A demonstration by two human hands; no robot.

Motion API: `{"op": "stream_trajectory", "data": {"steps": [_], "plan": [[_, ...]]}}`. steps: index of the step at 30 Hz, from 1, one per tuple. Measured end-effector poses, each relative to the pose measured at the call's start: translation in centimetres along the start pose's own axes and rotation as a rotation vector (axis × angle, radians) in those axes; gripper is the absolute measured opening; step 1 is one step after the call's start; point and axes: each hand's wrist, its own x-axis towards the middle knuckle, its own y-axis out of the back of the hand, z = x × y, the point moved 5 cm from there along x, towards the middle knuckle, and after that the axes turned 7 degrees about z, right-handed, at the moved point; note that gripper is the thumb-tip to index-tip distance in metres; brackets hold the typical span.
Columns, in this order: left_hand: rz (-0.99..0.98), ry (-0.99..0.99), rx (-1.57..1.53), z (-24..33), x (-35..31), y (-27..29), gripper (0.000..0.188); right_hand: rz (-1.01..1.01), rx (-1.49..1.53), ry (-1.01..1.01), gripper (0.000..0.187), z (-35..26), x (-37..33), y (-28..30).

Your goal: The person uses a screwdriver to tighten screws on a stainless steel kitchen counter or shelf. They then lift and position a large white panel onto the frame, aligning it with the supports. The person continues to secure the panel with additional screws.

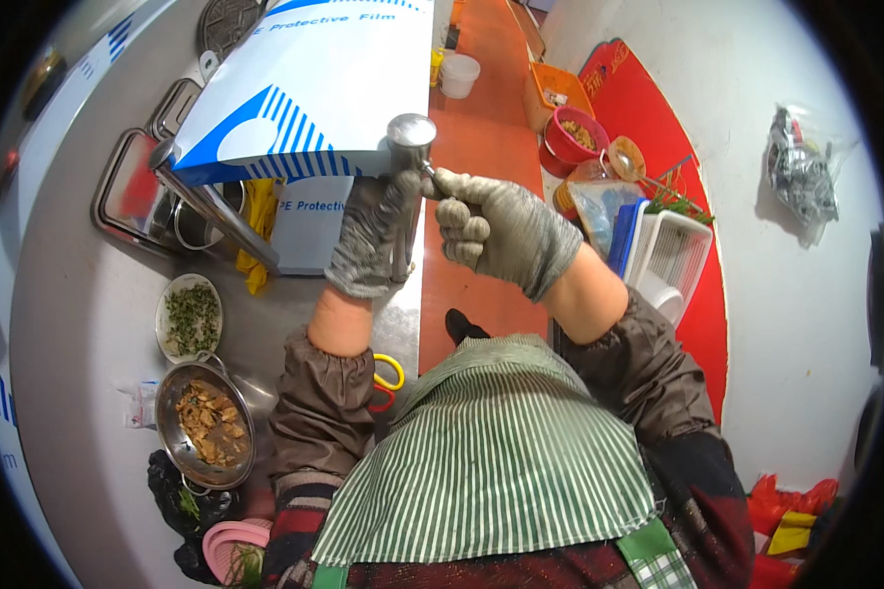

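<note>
Both hands wear grey, worn work gloves. My left hand (363, 240) is closed round an upright metal post (400, 257) with a round shiny cap (412, 131), at the near corner of a shelf covered in white and blue protective film (324, 98). To the right of the post, my right hand (506, 231) has its fingers curled, thumb and forefinger pinching a thin, dark metal piece (430, 175) against the post just below the cap. What kind of piece this is, I cannot tell. My fingers hide part of it.
Scissors (388, 373) with yellow and red handles lie by my left forearm. On the left stand a plate of chopped greens (191, 280) and a metal pan of food (172, 412). An orange basket (540, 98), pink bowl (557, 133) and white basket (699, 236) line the right wall.
</note>
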Motion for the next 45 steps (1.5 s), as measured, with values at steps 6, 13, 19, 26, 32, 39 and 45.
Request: {"op": "stream_trajectory", "data": {"steps": [6,13,19,26,32,39,45], "plan": [[-0.020,0.142,-0.246,-2.1,0.9,0.2,0.038,-0.150,0.091,-0.057,0.018,-0.2,0.7,0.2],[0.751,-0.022,0.215,0.7,-4.9,0.8,0.031,-0.122,0.089,-0.055,0.022,0.0,0.6,0.5],[0.235,-0.966,1.224,6.5,-3.6,-1.6,0.033,-0.067,-0.037,0.008,0.020,-0.7,0.3,0.7],[0.096,-1.062,1.089,8.2,-1.2,-1.5,0.019,-0.039,-0.096,0.115,0.026,-0.8,-0.9,-0.9],[-0.049,-1.080,0.987,8.1,-0.2,-1.1,0.019,0.322,-1.118,0.645,0.048,-2.5,-3.5,-1.4],[-0.068,-1.061,0.958,7.8,-0.7,-1.0,0.022,0.584,-2.291,1.159,0.029,-2.2,-5.0,-4.8],[-0.100,-1.039,1.017,7.1,-0.6,-0.2,0.027,0.493,-1.757,0.932,0.032,-2.9,-3.5,-3.0]]}}
